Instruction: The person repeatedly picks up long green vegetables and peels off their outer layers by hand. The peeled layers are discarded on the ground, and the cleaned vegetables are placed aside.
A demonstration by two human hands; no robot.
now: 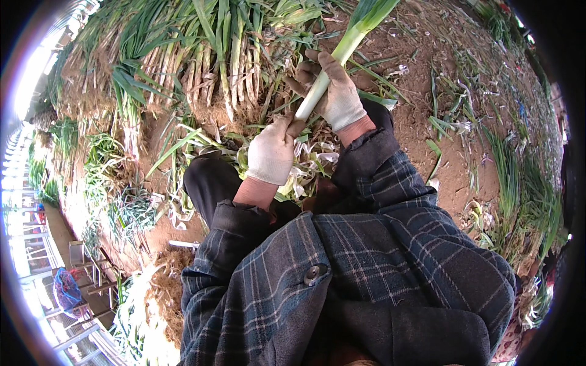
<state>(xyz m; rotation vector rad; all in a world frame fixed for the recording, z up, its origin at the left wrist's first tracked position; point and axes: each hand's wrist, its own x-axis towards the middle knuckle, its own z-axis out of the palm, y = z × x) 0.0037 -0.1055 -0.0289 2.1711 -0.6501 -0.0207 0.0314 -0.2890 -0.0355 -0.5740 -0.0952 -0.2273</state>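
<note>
My left hand (271,148), in a pale knit glove with soiled fingertips, grips the white root end of a thick leek (316,94). Higher along the same stalk, my right hand (339,91) holds it between thumb and fingers; its glove is heavily soiled too. The leek slants up to the right, and its green leaves run out of the top of the view. Its white shaft looks clean and smooth. My left fingers hide the very base. Peeled, whitish leaf scraps (311,158) lie on the ground below my hands, between my knees.
A dense row of unpeeled leeks (229,73) with dry, earthy roots lies ahead and to the left. Bare soil (403,59) with scattered leaf bits is at right, beside more leeks (508,178). Near my left elbow lie a pale, blade-like strip (184,244) and a root heap (167,293).
</note>
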